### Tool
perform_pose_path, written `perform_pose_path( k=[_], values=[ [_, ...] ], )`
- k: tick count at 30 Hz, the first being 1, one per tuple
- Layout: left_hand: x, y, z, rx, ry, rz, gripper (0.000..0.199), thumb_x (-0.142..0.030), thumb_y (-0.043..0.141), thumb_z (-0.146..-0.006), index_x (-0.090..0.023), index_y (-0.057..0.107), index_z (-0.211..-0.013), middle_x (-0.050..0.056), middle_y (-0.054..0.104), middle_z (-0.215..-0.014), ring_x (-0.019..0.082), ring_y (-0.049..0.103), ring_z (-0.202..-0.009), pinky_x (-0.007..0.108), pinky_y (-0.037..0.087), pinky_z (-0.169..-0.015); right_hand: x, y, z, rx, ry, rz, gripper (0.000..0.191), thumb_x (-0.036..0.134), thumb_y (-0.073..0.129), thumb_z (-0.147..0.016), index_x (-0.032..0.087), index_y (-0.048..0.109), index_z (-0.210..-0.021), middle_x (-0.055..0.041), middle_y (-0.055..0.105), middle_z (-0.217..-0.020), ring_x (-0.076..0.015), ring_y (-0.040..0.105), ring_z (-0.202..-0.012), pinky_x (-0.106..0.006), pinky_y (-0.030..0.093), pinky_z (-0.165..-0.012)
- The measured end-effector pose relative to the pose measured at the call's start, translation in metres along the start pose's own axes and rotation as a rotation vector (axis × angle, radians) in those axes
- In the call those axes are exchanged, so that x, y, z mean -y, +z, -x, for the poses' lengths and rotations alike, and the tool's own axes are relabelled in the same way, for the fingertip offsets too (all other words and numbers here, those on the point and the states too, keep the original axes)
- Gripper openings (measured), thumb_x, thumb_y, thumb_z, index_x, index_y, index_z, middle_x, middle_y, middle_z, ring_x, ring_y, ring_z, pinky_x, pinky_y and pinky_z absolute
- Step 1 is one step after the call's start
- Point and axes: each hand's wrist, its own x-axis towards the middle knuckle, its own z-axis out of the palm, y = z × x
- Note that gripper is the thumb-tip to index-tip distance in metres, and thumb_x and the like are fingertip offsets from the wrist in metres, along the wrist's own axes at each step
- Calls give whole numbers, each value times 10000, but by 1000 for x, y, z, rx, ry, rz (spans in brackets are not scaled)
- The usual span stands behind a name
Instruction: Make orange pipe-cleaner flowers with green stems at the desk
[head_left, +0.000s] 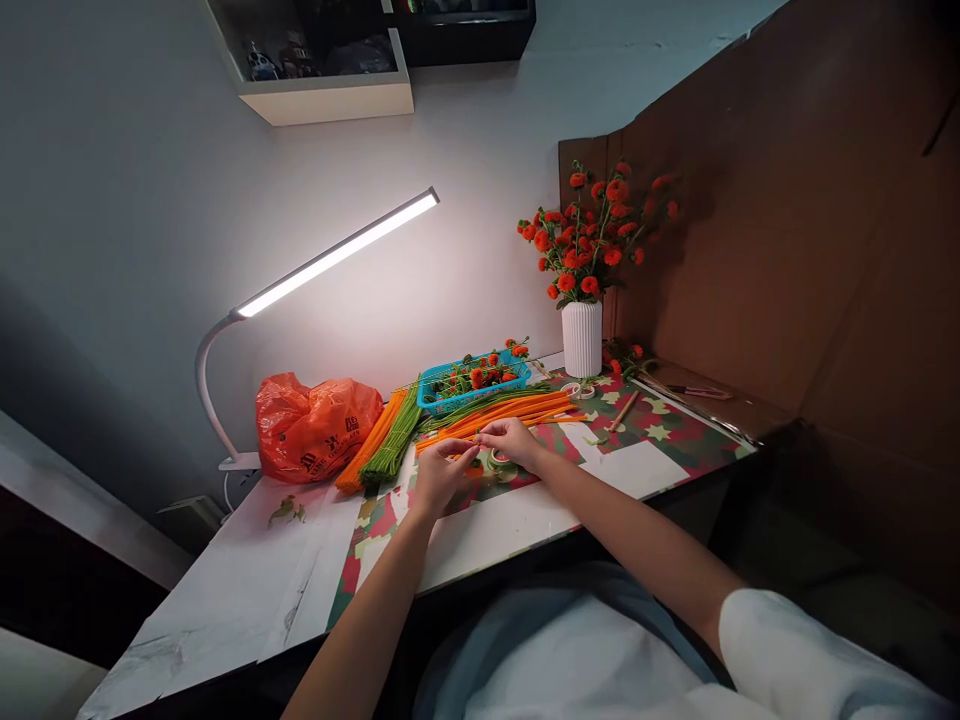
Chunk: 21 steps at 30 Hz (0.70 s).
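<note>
The left hand [441, 476] and right hand [513, 442] meet, fingertips pinched together on a tiny green bit [478, 433], too small for me to see its shape.

You had open room over the white tabletop [240, 590] at lower left. Ahead of your right hand [514, 442], near the centre, orange pipe cleaners [525, 408] and the blue basket [454, 403] blocked a low path. The orange plastic bag [315, 435] obstructed centre-left; the ribbed white vase [582, 340] and cardboard panel [765, 230] limited your reach on the right.
</note>
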Motion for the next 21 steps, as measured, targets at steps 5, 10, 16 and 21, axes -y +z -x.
perform_pose_path(
  k=[5,10,16,21],
  values=[
    [-4,3,3,-48,119,-156,193,-379,658,-745,-195,716,-761,51,726,-753,202,658,-679,307,488,-669,0,1,1,-25,11,-8,351,466,744,-596,136,661,-680,5,580,-619,-81,453,-529,-206,348,-472],
    [-5,7,3,-77,95,-163,223,-413,685,-723,-195,729,-744,59,732,-749,218,669,-699,322,495,-693,3,2,3,-46,20,23,343,453,739,-601,133,678,-710,-21,626,-672,-102,496,-560,-215,379,-479],
    [0,2,-1,43,13,-120,309,-453,628,-753,-160,726,-770,71,725,-741,199,651,-673,282,475,-622,1,-3,2,-1,-44,139,368,484,724,-624,127,688,-707,-20,601,-653,-111,489,-581,-218,383,-494],
    [-2,-17,-10,449,-146,135,416,-525,674,-701,-120,692,-789,80,705,-735,163,614,-636,245,445,-578,11,-10,8,122,-122,129,398,514,721,-642,128,700,-738,-37,623,-737,-124,507,-667,-214,371,-531]
  ],
)
